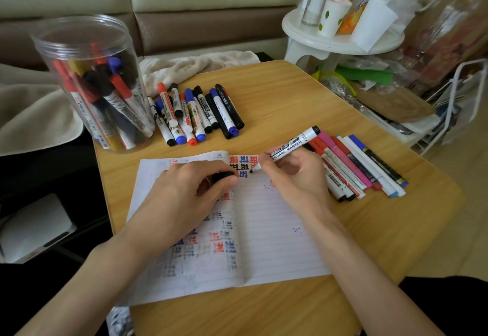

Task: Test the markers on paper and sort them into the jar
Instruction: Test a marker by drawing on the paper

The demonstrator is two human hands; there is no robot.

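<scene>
My right hand grips a white whiteboard marker with its black tip touching the top of the open lined notebook, beside red, blue and black test marks. My left hand rests on the left page and pinches the marker's black cap. A clear plastic jar with several markers inside stands at the table's far left. One pile of markers lies just right of the jar. A second pile lies right of the notebook, behind my right hand.
The wooden table ends near the second pile on the right. A beige cloth lies behind the markers. A white round stand with cups and a bottle and a cluttered rack stand to the right.
</scene>
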